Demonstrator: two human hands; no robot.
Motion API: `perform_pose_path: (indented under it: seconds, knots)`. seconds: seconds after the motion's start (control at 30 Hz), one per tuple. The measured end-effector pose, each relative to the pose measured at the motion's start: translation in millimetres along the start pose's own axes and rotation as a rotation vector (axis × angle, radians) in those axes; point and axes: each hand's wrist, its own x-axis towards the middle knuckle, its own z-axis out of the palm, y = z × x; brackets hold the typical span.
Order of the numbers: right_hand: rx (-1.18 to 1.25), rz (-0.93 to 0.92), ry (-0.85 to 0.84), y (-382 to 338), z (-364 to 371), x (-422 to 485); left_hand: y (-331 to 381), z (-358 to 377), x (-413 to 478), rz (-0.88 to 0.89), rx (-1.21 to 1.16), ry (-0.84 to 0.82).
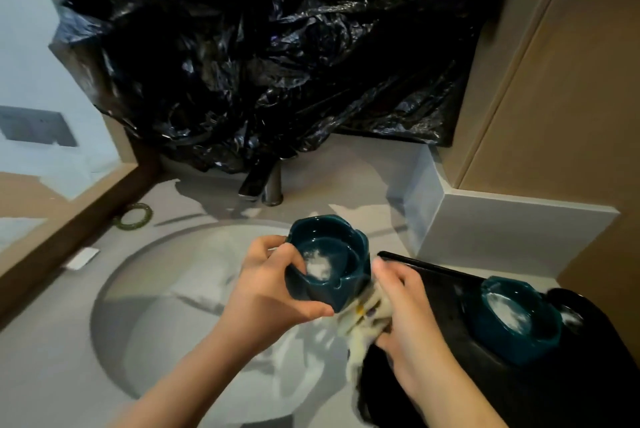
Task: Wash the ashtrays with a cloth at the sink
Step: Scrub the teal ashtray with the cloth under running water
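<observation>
Ashtray: dark teal, notched rim. Held up over sink, toward R side of basin, tipped a little toward camera. Carried a white patch inside; foam or powder, couldn't tell which. Gripped in left hand, w/ thumb along near wall & fingers wrapped over L rim.

Cloth: pale, yellowish marks, blurred. Bunched in right hand, clenched round it w/ curled fingers. Pressed against lower R side of ashtray, touching.

Second ashtray: same teal. Sat upright on tray, white residue in bowl. Well clear of both hands.

Tray: black, flat. Lay on worktop just R of sink, w/ near-L corner hidden under right hand & cloth.

Dark round thing: just beside second ashtray, R side. Too dim to identify.

Tap: metal, stood behind basin, spout angled toward basin. Top partly covered by plastic sheet.

Plastic sheet: black, glossy, crumpled. Hung across back wall above sink, down to worktop level.

Green ring: lay flat on worktop, L of tap, near back corner.

Small white piece: flat, lay on worktop just L of basin rim.

Wall panels: beige, at R, above a grey ledge.
</observation>
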Motion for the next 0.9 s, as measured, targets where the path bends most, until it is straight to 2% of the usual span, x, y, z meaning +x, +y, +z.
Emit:
perform_pose_path:
  seconds: [0.1,0.23,0.33,0.43,0.47,0.6,0.77,0.9]
  knots:
    - [-0.074,0.024,-0.06,2.9,37.7,2.7,-22.6,-20.5,3.8,0.034,0.019,0.005]
    - [-0.059,0.055,-0.029,14.7,84.7,17.1,-58.4,-47.1,14.9,0.06,-0.053,-0.043]
    - [0.017,0.062,0.031,22.1,114.3,25.5,-74.2,-67.0,21.9,0.028,-0.369,-0.053]
    - [0.053,0.079,0.043,26.6,136.0,32.5,-81.5,-73.4,30.0,-0.28,-0.871,0.055]
    - [0.056,0.083,0.038,28.3,140.6,35.0,-84.5,-71.4,34.1,-0.388,-0.977,0.043]
    - [-0.014,0.066,0.047,29.2,146.9,49.2,-97.6,-54.5,48.1,-0.689,-1.283,-0.171]
    - [-0.405,-0.033,0.111,11.3,130.6,73.9,-104.9,-42.3,65.9,-0.779,-1.205,-0.07]
    - [-0.471,-0.182,0.166,-14.6,116.5,91.0,-110.1,-42.4,78.2,-0.743,-1.136,-0.058]
